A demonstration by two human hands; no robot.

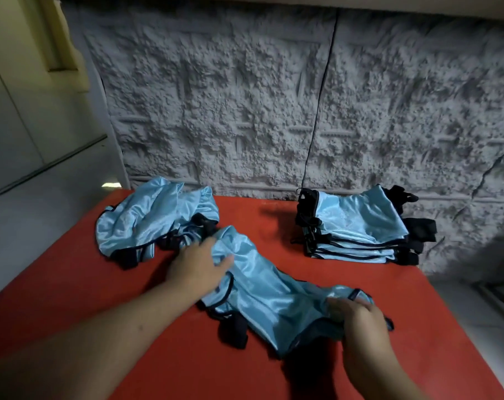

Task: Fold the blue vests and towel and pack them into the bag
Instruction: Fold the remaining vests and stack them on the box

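Observation:
A light blue vest (271, 295) with black trim lies stretched diagonally across the middle of the red table (72, 290). My left hand (199, 264) grips its upper left end, fingers curled into the cloth. My right hand (360, 319) grips the lower right end, fingers curled round the hem. A loose heap of unfolded blue vests (147, 217) lies at the back left. A neat stack of folded blue vests (360, 226) sits at the back right. No bag or towel is in view.
A grey rough-textured wall (274, 96) rises right behind the table. The table's left edge drops to a pale tiled floor (43, 197); its right edge ends near the folded stack. Bare red cloth lies at the front.

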